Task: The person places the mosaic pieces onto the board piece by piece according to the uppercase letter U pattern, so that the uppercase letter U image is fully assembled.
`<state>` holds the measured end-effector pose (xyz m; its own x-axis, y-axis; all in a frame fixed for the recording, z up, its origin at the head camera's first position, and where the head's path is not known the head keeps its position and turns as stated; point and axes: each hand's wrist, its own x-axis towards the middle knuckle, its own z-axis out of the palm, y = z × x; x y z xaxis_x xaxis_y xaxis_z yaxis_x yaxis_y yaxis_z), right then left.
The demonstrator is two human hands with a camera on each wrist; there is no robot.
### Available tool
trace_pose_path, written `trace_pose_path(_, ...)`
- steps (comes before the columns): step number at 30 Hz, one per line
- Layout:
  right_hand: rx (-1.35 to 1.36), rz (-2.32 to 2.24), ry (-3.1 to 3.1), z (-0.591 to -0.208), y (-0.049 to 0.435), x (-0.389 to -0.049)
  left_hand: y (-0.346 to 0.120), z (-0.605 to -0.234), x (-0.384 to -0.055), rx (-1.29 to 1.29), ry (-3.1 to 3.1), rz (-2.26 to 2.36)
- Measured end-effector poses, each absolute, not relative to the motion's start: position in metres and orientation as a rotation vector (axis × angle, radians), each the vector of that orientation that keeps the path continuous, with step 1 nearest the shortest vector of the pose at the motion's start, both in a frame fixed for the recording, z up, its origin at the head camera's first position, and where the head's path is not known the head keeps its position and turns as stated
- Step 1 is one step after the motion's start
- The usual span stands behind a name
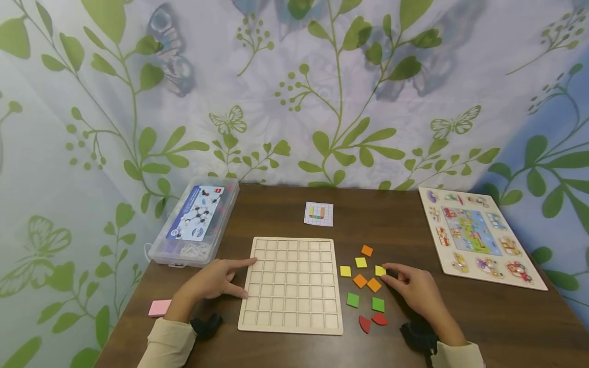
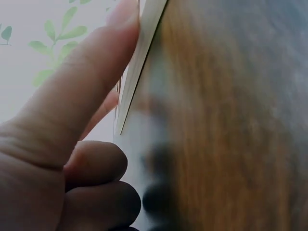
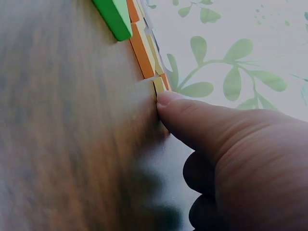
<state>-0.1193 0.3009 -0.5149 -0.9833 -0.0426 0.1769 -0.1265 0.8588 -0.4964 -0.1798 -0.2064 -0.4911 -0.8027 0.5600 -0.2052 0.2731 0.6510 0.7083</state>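
Observation:
My left hand rests at the left edge of a pale wooden grid board, whose square cells hold no tiles. Its thumb and index finger reach out straight and touch that edge; in the left wrist view, other fingers are curled under. At the board's right, my right hand pinches a yellow square tile by its right side between thumb and index finger. Close by lie two more yellow tiles, several orange tiles, two green tiles and two red quarter-circle pieces.
Beyond the board lies a small paper card with a coloured pattern on a grid. A clear plastic case stands at the back left, and a pink block lies nearer. On the far right is a wooden picture puzzle.

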Motion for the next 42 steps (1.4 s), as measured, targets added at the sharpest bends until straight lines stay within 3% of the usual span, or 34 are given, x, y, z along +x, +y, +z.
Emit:
trace_pose_path(24,0.066,0.772,-2.879,-0.508,0.309,-0.121,-0.195,-0.494,-0.187,0.648,2.459,0.991)
trace_pose_path(42,0.191,0.933,-2.882,-0.481,0.243,-0.145,-0.198,-0.489,-0.189,0.576,2.402,1.024)
